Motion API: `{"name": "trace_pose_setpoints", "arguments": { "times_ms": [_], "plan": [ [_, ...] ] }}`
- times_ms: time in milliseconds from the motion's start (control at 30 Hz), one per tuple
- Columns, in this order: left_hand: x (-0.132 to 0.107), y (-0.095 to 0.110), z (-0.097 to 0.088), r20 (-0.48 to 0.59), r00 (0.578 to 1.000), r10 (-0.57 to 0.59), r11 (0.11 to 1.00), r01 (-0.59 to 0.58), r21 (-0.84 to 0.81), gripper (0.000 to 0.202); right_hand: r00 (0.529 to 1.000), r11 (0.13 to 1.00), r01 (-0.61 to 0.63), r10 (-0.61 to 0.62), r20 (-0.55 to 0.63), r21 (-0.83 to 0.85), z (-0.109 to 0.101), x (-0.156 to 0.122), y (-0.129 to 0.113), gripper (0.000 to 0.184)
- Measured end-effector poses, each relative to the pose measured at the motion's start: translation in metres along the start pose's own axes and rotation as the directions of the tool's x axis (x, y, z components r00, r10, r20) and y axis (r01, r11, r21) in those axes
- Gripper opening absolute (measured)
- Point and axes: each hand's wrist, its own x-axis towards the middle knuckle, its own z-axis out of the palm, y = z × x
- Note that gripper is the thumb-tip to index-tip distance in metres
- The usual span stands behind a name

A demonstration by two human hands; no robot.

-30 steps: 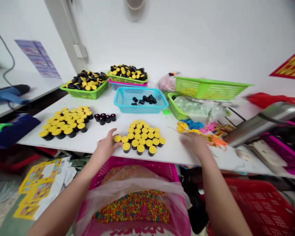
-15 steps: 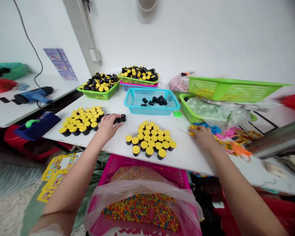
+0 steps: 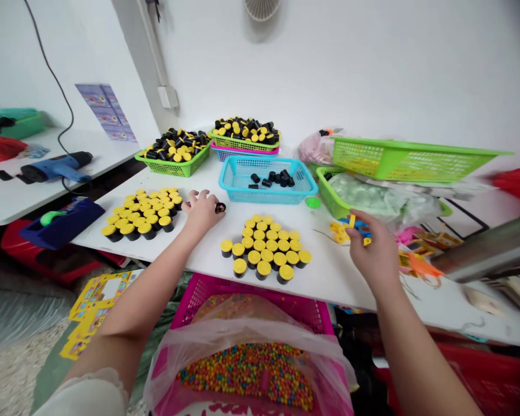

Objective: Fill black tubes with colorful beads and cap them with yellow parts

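My left hand (image 3: 201,211) lies over the table with its fingers spread and slightly curled. Just right of it stands a small open black cup (image 3: 220,208), close to the thumb side; whatever is under the palm is hidden. My right hand (image 3: 370,248) is raised above the table's right part, pinching a small yellow cap (image 3: 352,220) between thumb and finger. Behind that cap lie a few loose yellow pieces (image 3: 340,232) and a blue piece (image 3: 360,227). Between the hands stands a group of yellow-capped black cups (image 3: 266,253); another capped group (image 3: 141,211) is left of my left hand.
A blue basket (image 3: 266,195) with several black cups stands at the back. Green baskets (image 3: 173,167) of capped cups sit behind left. At right are a large green basket (image 3: 398,162) and plastic bags. Below the table edge, a pink basket (image 3: 190,297) holds a bag of colourful beads (image 3: 247,370).
My left hand has moved right over the black cups, leaving one visible. My right hand has lifted off the yellow pieces and drawn back rightward with a yellow cap pinched in it.
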Motion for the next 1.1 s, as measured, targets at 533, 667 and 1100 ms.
{"name": "trace_pose_setpoints", "arguments": {
  "times_ms": [533, 667, 1100],
  "plan": [
    [-0.158, 0.040, -0.055, 0.099, 0.875, 0.474, 0.444, -0.140, -0.885, 0.040, 0.919, 0.748, 0.292, -0.391, 0.040, 0.596, -0.008, -0.066, -0.150, 0.049],
    [-0.162, 0.034, -0.040, -0.069, 0.838, 0.542, 0.385, -0.320, -0.866, 0.056, 0.902, 0.708, 0.301, -0.428, 0.049, 0.639, -0.006, -0.070, -0.148, 0.055],
    [-0.175, 0.037, -0.025, -0.104, 0.869, 0.483, 0.085, -0.165, -0.983, 0.013, 0.899, 0.617, 0.339, -0.434, -0.052, 0.710, 0.002, -0.075, -0.152, 0.039]
  ]
}}
